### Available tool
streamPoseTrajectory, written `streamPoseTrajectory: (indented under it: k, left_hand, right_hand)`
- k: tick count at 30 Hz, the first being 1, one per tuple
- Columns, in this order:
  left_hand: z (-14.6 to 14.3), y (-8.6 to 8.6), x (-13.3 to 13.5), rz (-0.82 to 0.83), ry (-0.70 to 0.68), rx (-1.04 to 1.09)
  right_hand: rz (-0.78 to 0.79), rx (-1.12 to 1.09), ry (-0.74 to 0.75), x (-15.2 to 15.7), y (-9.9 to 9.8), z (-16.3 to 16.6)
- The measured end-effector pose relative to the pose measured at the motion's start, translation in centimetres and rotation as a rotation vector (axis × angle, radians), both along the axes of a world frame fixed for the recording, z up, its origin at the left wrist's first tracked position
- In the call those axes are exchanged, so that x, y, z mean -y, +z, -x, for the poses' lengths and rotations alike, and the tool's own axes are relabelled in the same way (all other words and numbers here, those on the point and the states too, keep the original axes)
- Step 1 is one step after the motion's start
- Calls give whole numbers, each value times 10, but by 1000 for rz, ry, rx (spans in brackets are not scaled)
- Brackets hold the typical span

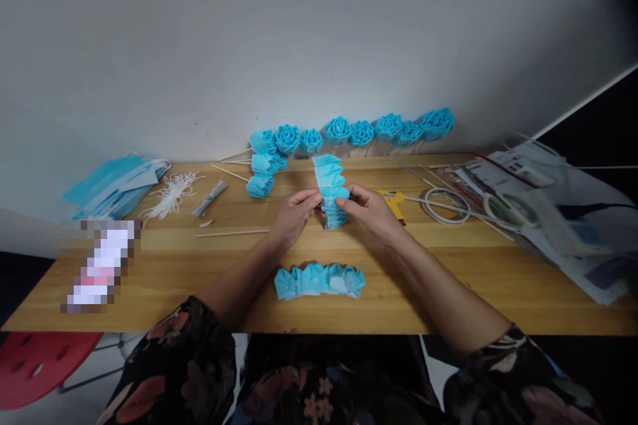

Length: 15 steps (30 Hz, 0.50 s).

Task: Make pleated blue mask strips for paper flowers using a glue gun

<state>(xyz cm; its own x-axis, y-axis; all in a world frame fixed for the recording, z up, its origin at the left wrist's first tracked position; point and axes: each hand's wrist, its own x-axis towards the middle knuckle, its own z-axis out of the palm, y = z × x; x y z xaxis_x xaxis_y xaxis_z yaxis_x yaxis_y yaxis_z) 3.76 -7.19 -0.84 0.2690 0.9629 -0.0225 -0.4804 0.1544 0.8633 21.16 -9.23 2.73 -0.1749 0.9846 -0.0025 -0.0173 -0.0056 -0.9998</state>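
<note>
Between my two hands, above the middle of the table, is a pleated strip of blue mask fabric [329,176], held upright with its folds fanning to the right. My left hand [299,212] pinches its left edge. The fingers of my right hand [367,207] grip the right side, thumb on the folds. A second pleated blue strip [319,280] lies flat on the table closer to me. Just behind my right hand is a yellow glue gun [393,204], partly covered by the hand.
Blue fabric flowers [361,133] on sticks line the wall. At left are stacked blue masks [112,182], white ear loops [174,194], a tied bundle [210,198] and a blurred-out item [102,265]. One thin stick [232,234] lies beside my left forearm. Tape rolls [445,206] and plastic-wrapped papers [553,212] occupy the right.
</note>
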Motion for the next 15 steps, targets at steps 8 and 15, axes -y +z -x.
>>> streamPoseTrajectory:
  k: [8,15]
  left_hand:
    - [0,-2,1,9,-14,-34]
    - [-1,-1,2,0,-39,-43]
  right_hand:
    - [-8,-29,-34,1,-5,-2]
    - [11,-34,-36,3,-4,-2]
